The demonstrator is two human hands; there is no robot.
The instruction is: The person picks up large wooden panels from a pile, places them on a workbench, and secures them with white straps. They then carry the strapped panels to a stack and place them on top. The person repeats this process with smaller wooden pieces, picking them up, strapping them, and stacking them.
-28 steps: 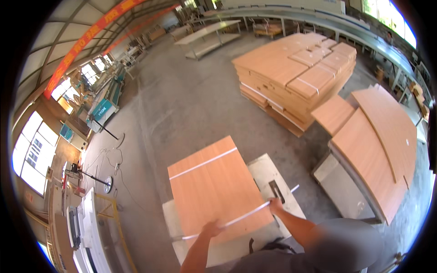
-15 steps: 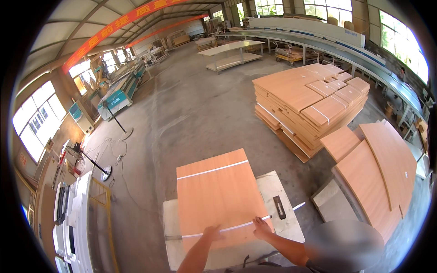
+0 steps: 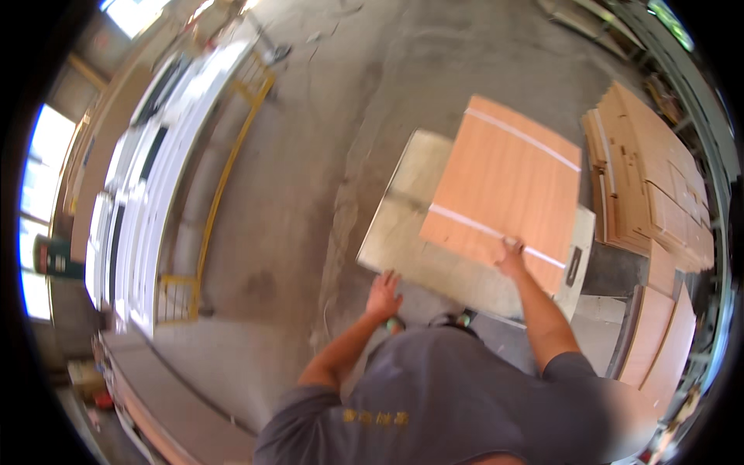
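Note:
A flat bundle of orange-brown wood panels (image 3: 504, 182) lies on a pale work table (image 3: 415, 240), bound by two white straps. My right hand (image 3: 511, 256) is at the nearer white strap (image 3: 469, 221), its fingers bent around the band against the top panel. Clear of the bundle, my left hand (image 3: 383, 296) hovers past the table's near left corner, fingers spread and holding nothing. A dark slot (image 3: 573, 266) shows in the table top to the right of the bundle.
White panels (image 3: 167, 174) stand on a yellow-framed rack (image 3: 221, 174) at the left. Strapped brown board stacks (image 3: 643, 170) and loose boards (image 3: 659, 333) are at the right. A long low stack (image 3: 167, 380) is at the lower left.
My view has tilted down and turned left. The left hand has come off the strapped bundle, out to the left. My right hand stays at the near strap, now farther from the bundle's right edge.

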